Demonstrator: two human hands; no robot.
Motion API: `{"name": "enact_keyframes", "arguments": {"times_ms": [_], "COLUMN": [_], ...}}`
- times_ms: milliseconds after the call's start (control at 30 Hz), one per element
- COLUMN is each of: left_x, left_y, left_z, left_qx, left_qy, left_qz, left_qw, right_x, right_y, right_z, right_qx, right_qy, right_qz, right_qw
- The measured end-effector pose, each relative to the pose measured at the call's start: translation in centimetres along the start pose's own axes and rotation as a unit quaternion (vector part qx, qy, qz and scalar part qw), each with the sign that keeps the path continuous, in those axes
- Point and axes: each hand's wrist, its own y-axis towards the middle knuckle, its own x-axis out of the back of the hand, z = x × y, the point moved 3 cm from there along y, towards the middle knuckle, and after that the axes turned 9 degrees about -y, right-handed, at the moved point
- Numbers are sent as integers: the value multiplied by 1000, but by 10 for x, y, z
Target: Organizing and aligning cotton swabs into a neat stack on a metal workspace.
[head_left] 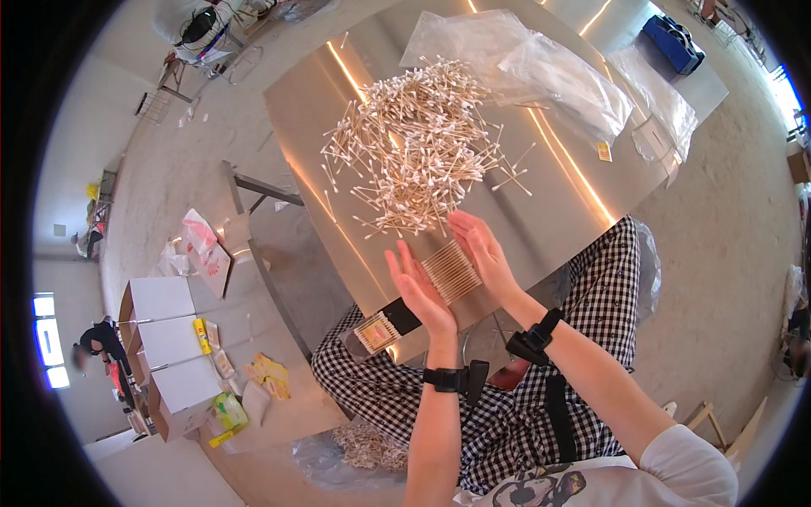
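Observation:
A neat row of cotton swabs lies side by side at the near edge of the metal table. My left hand rests along the row's left side, fingers stretched out. Along the right side lies my right hand, its fingers also straight, so the swab ends sit between both palms. Just beyond my fingertips spreads a large loose heap of cotton swabs. Left of my left wrist, a small pack of swabs with a yellow label lies on a dark flat strip.
Clear plastic bags lie at the table's far side, near a small yellow card. A blue case stands far right. On a lower left table are an open carton and a yellow tube. Below sits a bag of swabs.

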Motion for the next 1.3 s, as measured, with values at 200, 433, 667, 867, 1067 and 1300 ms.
{"name": "enact_keyframes", "arguments": {"times_ms": [200, 433, 667, 867, 1067, 1300], "left_x": [47, 143, 254, 216, 195, 131], "left_y": [-1, -25, -65, -74, -88, -82], "left_z": [-36, -130, -103, -139, -131, -48], "left_qx": [-58, -174, -338, -119, 45, 74], "left_qy": [122, 567, 930, 849, 672, 664], "left_qz": [-5, -55, -121, -110, 45, 383], "left_qw": [991, 803, -74, 503, 738, 639], "right_x": [50, 84, 73, 84, 94, 78], "right_y": [1, 0, -7, -17, -16, -10], "right_z": [24, 27, 20, 38, 28, 28], "right_qx": [87, 165, 183, 181, 169, 159], "right_qy": [-283, -738, -737, -731, -707, -710], "right_qz": [-71, -61, -65, -70, -60, -21], "right_qw": [953, 651, 648, 654, 684, 686]}}
